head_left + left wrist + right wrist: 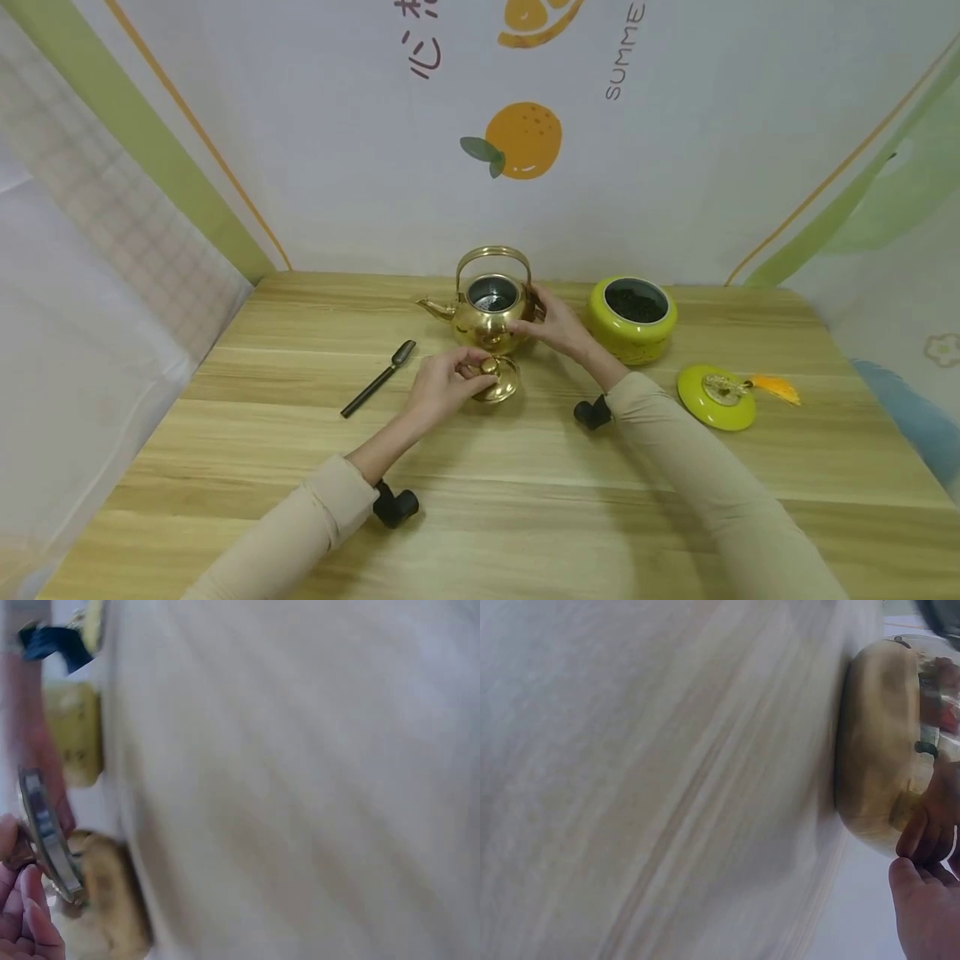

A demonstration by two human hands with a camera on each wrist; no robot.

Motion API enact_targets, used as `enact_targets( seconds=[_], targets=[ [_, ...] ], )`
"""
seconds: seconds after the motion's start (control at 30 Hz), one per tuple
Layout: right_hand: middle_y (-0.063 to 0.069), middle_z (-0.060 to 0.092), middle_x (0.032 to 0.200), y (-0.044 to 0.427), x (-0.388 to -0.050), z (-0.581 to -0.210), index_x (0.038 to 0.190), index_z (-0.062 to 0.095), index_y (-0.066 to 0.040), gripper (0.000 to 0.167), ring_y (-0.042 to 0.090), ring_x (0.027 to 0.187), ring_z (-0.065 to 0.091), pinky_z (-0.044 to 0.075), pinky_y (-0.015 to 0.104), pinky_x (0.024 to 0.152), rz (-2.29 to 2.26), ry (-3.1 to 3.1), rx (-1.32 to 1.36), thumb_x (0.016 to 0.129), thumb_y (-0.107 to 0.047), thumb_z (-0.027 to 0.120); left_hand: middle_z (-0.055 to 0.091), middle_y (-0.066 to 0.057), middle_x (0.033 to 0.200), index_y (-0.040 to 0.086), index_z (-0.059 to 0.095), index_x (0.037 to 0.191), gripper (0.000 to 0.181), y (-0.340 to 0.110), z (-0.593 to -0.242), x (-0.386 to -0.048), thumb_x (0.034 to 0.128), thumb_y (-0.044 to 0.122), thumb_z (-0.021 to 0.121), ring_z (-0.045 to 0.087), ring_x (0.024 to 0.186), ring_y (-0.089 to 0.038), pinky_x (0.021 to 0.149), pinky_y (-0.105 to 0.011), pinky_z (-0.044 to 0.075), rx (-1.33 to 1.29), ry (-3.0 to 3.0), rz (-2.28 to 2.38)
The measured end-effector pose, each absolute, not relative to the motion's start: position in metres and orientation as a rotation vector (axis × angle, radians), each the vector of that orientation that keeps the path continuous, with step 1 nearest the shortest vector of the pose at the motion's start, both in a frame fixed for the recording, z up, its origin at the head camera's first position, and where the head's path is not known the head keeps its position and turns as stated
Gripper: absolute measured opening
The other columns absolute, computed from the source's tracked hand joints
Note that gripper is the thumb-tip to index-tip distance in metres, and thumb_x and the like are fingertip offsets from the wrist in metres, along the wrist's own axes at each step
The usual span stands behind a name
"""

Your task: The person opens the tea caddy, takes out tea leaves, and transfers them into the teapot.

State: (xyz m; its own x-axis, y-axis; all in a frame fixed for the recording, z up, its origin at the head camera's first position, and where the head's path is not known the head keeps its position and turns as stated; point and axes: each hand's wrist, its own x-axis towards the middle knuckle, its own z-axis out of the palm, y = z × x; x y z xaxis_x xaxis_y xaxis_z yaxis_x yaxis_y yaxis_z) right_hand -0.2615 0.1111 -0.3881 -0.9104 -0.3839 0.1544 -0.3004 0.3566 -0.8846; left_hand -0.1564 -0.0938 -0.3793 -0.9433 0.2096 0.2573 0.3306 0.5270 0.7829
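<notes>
My left hand (446, 383) pinches the knob of a round gold lid (504, 383), just in front of a gold teapot (480, 327). In the left wrist view the lid (49, 840) is tilted on edge, clear of the table. The teapot is uncovered, its spout to the left and its arched handle upright. Against the pot's right side, my right hand (558, 323) holds the body, thumb at the front and fingers farther back. The right wrist view shows the thumb (905, 876) touching the shiny teapot (877, 750).
A dark tea scoop (378, 379) lies left of the teapot. To the right stands an uncovered yellow-green jar (626, 340) with dark loose contents. Its yellow-green lid (716, 412), with an orange tassel (776, 388), lies nearer the right sleeve. A printed cloth hangs behind the wooden table (510, 517).
</notes>
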Motion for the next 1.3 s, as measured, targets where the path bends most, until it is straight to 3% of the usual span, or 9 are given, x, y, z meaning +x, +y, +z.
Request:
enact_targets(
  seconds=[0.2, 0.37, 0.6, 0.83, 1.0, 1.13, 1.3],
  targets=[
    [0.024, 0.036, 0.145, 0.111, -0.262, -0.387, 0.144, 0.028, 0.004, 0.078, 0.036, 0.136, 0.033, 0.029, 0.042, 0.113, -1.649, 2.496, -0.623, 0.082, -0.010, 0.073, 0.072, -0.010, 0.094, 0.003, 0.068, 0.106, 0.028, -0.103, -0.356, -0.165, 0.0804, 0.012, 0.075, 0.063, 0.071, -0.017, 0.054, -0.016, 0.046, -0.350, -2.451, -1.427],
    [0.024, 0.035, 0.146, 0.110, -0.262, -0.387, 0.143, 0.028, 0.005, 0.077, 0.036, 0.136, 0.033, 0.031, 0.040, 0.112, -1.656, 2.486, -0.609, 0.082, -0.009, 0.072, 0.072, -0.012, 0.097, 0.001, 0.065, 0.105, 0.030, -0.096, -0.345, -0.181, 0.0796, 0.011, 0.075, 0.060, 0.070, -0.012, 0.056, -0.012, 0.044, -0.249, -2.312, -1.512],
    [0.024, 0.034, 0.146, 0.109, -0.262, -0.389, 0.144, 0.027, 0.005, 0.077, 0.035, 0.136, 0.034, 0.033, 0.041, 0.111, -1.678, 2.461, -0.626, 0.083, -0.008, 0.072, 0.072, -0.014, 0.096, 0.000, 0.068, 0.102, 0.026, -0.083, -0.348, -0.207, 0.0794, 0.012, 0.076, 0.047, 0.052, -0.002, 0.043, -0.012, 0.035, -0.183, -2.192, -1.540],
    [0.021, 0.034, 0.147, 0.110, -0.262, -0.390, 0.145, 0.026, 0.003, 0.078, 0.033, 0.137, 0.032, 0.031, 0.039, 0.112, -1.667, 2.475, -0.633, 0.083, -0.011, 0.072, 0.072, -0.011, 0.098, 0.005, 0.069, 0.107, 0.030, -0.072, -0.351, -0.220, 0.0805, 0.018, 0.075, 0.046, 0.049, -0.001, 0.041, -0.012, 0.036, -0.102, -2.213, -1.475],
    [0.023, 0.032, 0.148, 0.109, -0.261, -0.389, 0.145, 0.025, 0.004, 0.079, 0.035, 0.137, 0.031, 0.030, 0.041, 0.113, -1.672, 2.459, -0.620, 0.083, -0.011, 0.072, 0.072, -0.009, 0.101, 0.005, 0.069, 0.108, 0.031, -0.067, -0.353, -0.228, 0.0809, 0.018, 0.075, 0.039, 0.041, 0.003, 0.036, -0.014, 0.028, -0.122, -2.224, -1.374],
    [0.026, 0.027, 0.149, 0.107, -0.250, -0.374, 0.145, 0.022, 0.008, 0.079, 0.037, 0.138, 0.028, 0.029, 0.042, 0.113, -1.642, 2.453, -0.606, 0.085, -0.008, 0.070, 0.071, -0.009, 0.101, 0.005, 0.069, 0.109, 0.030, -0.065, -0.354, -0.231, 0.0824, 0.020, 0.073, 0.027, 0.035, 0.002, 0.034, -0.017, 0.022, -0.146, -2.245, -1.301],
    [0.025, 0.028, 0.149, 0.108, -0.251, -0.376, 0.145, 0.022, 0.007, 0.079, 0.037, 0.138, 0.028, 0.030, 0.042, 0.112, -1.629, 2.477, -0.623, 0.085, -0.011, 0.070, 0.072, -0.007, 0.102, 0.008, 0.069, 0.110, 0.029, -0.064, -0.354, -0.234, 0.0848, 0.022, 0.071, 0.025, 0.034, -0.002, 0.033, -0.019, 0.021, -0.146, -2.282, -1.240]
  ],
)
